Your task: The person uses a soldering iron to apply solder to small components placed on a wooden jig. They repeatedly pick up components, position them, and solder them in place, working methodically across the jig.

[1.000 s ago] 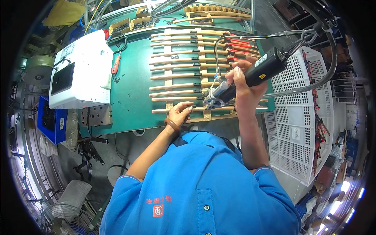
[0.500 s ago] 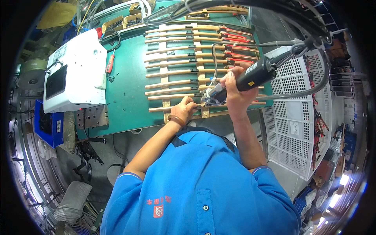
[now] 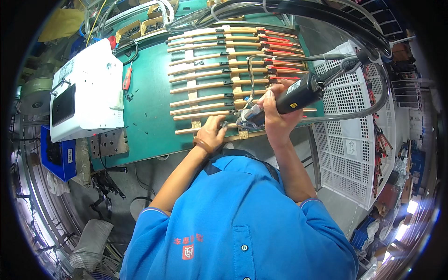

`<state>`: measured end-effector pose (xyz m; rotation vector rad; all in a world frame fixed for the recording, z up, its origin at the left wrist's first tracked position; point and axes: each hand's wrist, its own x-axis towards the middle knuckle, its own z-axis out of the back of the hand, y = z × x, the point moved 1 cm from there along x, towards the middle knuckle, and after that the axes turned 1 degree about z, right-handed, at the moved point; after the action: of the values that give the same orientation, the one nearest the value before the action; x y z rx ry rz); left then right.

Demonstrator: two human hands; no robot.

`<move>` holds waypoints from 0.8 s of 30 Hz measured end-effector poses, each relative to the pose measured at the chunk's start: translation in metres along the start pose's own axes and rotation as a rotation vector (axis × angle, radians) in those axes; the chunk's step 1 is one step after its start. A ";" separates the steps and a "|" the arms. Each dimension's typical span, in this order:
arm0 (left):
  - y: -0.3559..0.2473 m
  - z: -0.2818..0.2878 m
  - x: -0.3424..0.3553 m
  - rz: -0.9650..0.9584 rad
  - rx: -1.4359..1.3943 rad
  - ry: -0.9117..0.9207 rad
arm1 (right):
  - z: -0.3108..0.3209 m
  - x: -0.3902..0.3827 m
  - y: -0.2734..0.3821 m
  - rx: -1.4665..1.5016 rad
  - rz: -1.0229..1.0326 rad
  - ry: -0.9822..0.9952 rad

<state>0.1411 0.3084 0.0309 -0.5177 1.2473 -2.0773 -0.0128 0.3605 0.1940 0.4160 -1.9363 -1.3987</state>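
My right hand is wrapped around a black powered screwdriver, tilted with its metal nose down over the nearest sticks. My left hand is closed in a pinch just left of that nose, above the nearest wooden stick. Something small and greyish shows at its fingertips, too blurred to name. Several slim wooden sticks lie side by side across pale wooden rails. Most carry a small black fitting near the middle, and many have red and black parts at their right ends.
A white machine stands left on the green table, beside a red-handled screwdriver and scattered small black pieces. Parts boxes sit behind. Cables run from the tool. White perforated crates stand right; a blue bin is left.
My left hand has drawn slightly left, away from the screwdriver's nose, and a small greyish thing now shows at its fingertips. My right hand still grips the tool, shifted slightly left.
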 end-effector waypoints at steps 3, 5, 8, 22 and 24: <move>0.011 0.010 -0.008 0.149 -0.367 0.168 | 0.002 0.003 0.000 -0.031 0.022 0.005; 0.008 0.017 -0.011 0.263 -0.577 0.292 | 0.002 0.007 0.002 -0.084 0.045 0.019; 0.006 0.020 -0.010 0.259 -0.521 0.277 | 0.000 0.008 0.002 -0.099 0.040 0.010; 0.014 -0.026 0.015 0.026 -0.036 0.100 | 0.003 0.005 0.006 -0.014 -0.032 -0.005; 0.007 -0.021 0.012 -0.167 0.229 0.060 | 0.004 0.005 0.004 -0.015 -0.020 -0.006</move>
<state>0.1214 0.3107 0.0152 -0.4700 1.0099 -2.3554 -0.0188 0.3611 0.1985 0.4254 -1.9299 -1.4280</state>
